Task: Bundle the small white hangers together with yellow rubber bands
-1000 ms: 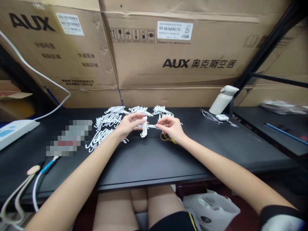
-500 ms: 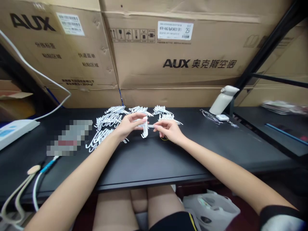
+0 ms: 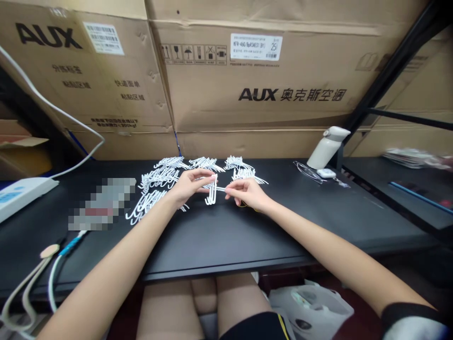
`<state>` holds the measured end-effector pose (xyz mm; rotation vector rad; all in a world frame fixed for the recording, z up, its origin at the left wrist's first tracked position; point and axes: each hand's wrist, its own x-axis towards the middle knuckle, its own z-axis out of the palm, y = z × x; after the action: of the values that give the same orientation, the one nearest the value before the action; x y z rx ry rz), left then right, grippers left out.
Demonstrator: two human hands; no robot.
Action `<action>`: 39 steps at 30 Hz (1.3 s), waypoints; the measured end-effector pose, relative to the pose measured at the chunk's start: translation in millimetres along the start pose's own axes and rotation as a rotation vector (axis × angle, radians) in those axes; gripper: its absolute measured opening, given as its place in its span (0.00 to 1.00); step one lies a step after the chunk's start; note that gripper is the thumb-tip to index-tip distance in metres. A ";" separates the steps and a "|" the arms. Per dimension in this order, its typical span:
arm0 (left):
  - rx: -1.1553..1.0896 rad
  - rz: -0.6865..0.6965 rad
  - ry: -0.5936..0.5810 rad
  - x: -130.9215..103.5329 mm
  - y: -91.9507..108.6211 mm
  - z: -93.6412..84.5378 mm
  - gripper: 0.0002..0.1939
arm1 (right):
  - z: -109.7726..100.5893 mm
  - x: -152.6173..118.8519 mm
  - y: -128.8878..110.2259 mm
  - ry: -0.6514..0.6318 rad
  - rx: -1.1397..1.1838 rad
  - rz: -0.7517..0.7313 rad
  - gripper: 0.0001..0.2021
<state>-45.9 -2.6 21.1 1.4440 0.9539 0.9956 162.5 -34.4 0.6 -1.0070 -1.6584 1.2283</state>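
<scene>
Between my two hands, a small set of white hooks (image 3: pixel 211 192) is held above the black table. My left hand (image 3: pixel 194 183) pinches them near the bend, thumb on top, with their curved ends hanging down. The fingers of my right hand (image 3: pixel 246 192) are closed on the straight ends that stick out to the right. A thin yellow loop shows under the right hand. Behind and left of my hands lie several piles of similar white hooks (image 3: pixel 150 203), partly covered by my left forearm.
Large cardboard boxes (image 3: pixel 255 118) stand along the back. At the right are a white bottle (image 3: pixel 326 148), glasses (image 3: pixel 308 172) and a small white case (image 3: pixel 326 174). A power strip (image 3: pixel 26 193), a blurred device (image 3: pixel 106 203) and cables lie left. A plastic bag (image 3: pixel 313 307) sits below the table.
The hooks between my hands have spread slightly apart, their curved ends shifting a little left and down. Both hands stay in nearly the same place.
</scene>
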 end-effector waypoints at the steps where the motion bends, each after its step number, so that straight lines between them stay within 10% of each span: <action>1: -0.001 -0.002 0.003 0.1 -0.1 -0.1 0.18 | 0.0 0.1 0.1 -0.002 -0.006 0.004 0.15; 39: 0.055 0.000 -0.096 -0.4 -12.1 23.1 0.23 | 1.4 -3.7 3.7 -0.014 -0.237 -0.208 0.16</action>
<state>-24.6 -9.4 7.5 1.5239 0.9167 0.8980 162.9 -37.5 -3.8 -0.9389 -1.8997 0.9195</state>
